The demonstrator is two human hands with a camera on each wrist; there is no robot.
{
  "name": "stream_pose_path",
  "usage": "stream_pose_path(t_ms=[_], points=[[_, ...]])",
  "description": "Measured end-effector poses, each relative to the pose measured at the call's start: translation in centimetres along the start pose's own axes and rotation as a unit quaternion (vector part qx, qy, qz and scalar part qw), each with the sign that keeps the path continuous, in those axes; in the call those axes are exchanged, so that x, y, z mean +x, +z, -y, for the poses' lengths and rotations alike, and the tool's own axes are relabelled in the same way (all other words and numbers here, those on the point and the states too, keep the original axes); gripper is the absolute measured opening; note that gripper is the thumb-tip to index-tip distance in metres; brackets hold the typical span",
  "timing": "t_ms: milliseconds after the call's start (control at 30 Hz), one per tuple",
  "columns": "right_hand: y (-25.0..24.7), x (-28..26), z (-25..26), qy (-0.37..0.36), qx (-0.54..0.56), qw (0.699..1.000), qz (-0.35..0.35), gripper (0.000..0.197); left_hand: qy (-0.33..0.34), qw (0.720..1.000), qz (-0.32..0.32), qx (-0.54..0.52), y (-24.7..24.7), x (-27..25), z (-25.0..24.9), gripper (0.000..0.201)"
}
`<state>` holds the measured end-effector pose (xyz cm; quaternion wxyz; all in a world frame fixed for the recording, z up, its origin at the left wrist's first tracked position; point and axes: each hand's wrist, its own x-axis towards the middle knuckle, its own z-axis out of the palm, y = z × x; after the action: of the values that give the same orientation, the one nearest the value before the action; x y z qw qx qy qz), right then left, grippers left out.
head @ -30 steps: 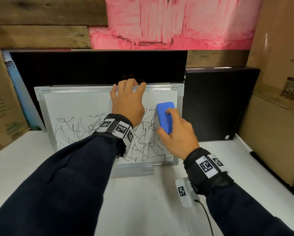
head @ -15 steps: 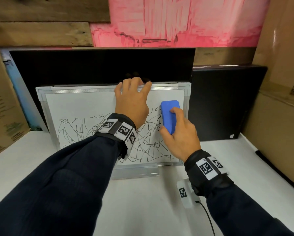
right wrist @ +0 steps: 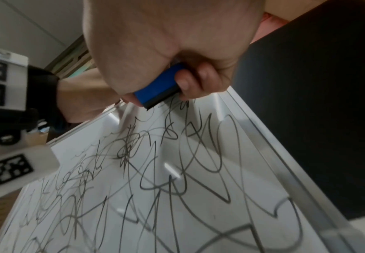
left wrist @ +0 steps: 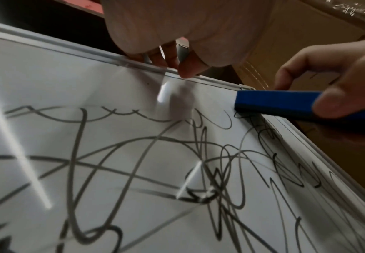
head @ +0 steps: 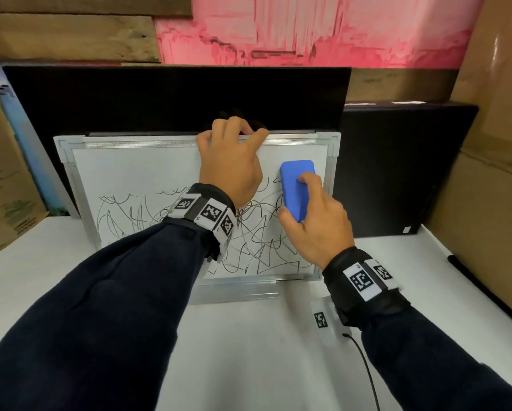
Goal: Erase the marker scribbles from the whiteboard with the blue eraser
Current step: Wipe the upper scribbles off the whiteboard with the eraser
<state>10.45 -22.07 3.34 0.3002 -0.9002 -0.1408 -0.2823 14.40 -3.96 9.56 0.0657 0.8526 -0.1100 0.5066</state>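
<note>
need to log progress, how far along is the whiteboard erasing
Done: right hand holds the blue eraser at the whiteboard near its upper right corner; left hand grips the top edge. In hand: the first wipe. Left: nearly everything; black scribbles cover the lower half.

Left hand [left wrist: 177, 32] grips whiteboard [left wrist: 116, 154] top edge

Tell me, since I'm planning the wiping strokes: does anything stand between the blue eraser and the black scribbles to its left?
Yes. The left hand grips the top rim of the white aluminium-framed whiteboard, and its wrist lies in front of the middle black marker scribbles. The blue rectangular foam eraser, held by the right hand, has only the right-side scribbles free.
</note>
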Motion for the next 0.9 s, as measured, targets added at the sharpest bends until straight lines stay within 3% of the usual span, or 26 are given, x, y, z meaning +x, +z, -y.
stream_pose_path(t_ms=[167, 367, 533, 633, 800, 900], points=[[-0.1, -2.2, 0.0, 0.033, -0.036, 0.997, 0.055, 0.05, -0.006, 0.999, 0.049, -0.002, -0.9, 0.0, -0.2, 0.06], [-1.4, -1.5, -0.9, 0.026, -0.009, 1.0, -0.014, 0.068, -0.034, 0.992, 0.118, 0.007, -2.4, -0.1, -1.4, 0.068], [-0.4, -1.2, -1.6, 0.012, -0.024, 0.998, 0.049, 0.077, -0.025, 0.988, 0.152, 0.021, -2.9, 0.1, -1.2, 0.07], [0.4, -1.8, -2.2, 0.021, -0.051, 0.995, 0.088, 0.071, -0.024, 0.986, 0.16, 0.026, -2.8, 0.3, -1.2, 0.071], [-0.1, -1.8, -2.3, 0.016, -0.023, 0.999, 0.015, 0.065, -0.03, 0.989, 0.146, 0.021, -2.4, 0.1, -1.3, 0.07], [0.0, -0.7, -2.2, 0.003, -0.024, 0.999, 0.028, 0.064, -0.033, 0.989, 0.14, 0.017, -2.5, 0.0, -1.3, 0.071]])
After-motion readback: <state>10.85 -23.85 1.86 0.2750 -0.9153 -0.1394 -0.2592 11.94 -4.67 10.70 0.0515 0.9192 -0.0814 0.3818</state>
